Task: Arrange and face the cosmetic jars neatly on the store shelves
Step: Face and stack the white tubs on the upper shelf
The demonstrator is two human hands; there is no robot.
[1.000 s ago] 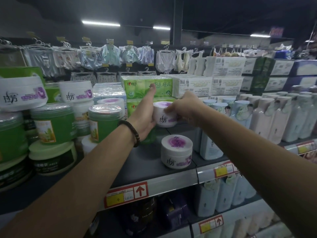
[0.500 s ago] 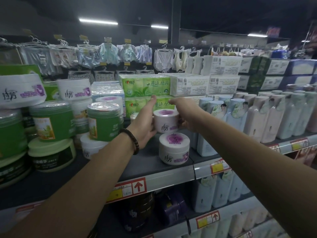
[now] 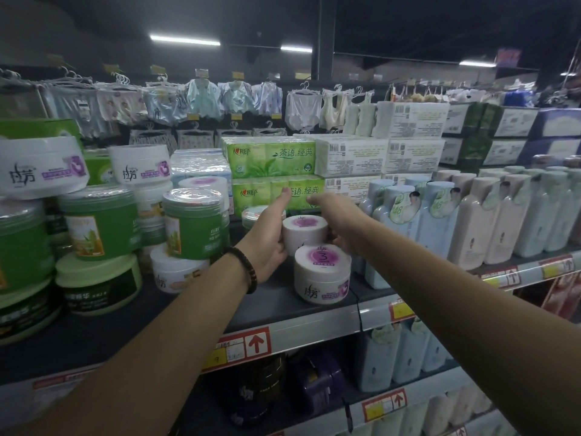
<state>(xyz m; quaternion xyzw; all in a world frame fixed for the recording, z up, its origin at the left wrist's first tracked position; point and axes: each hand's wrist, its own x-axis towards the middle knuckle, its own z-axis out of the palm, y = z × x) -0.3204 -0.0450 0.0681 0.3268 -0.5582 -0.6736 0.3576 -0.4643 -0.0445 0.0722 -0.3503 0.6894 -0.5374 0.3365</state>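
Observation:
A white jar with a purple lid (image 3: 303, 231) sits low at the back of the dark shelf (image 3: 273, 297), held between both hands. My left hand (image 3: 267, 237) cups its left side with the thumb pointing up. My right hand (image 3: 339, 225) curls round its right side. A matching white jar marked 3 (image 3: 322, 273) stands on the shelf just in front of it, label facing me. More white jars (image 3: 140, 163) and green jars (image 3: 195, 226) are stacked to the left.
Green tissue packs (image 3: 270, 160) and white boxes (image 3: 352, 160) stand behind the jars. Tall pale bottles (image 3: 471, 221) fill the shelf to the right. Red price tags (image 3: 242, 346) line the shelf edge, with a lower shelf of bottles beneath. Clothes hang on the back wall.
Both hands have lowered the held jar from mid-air down behind the front jar. The camera view has shifted slightly.

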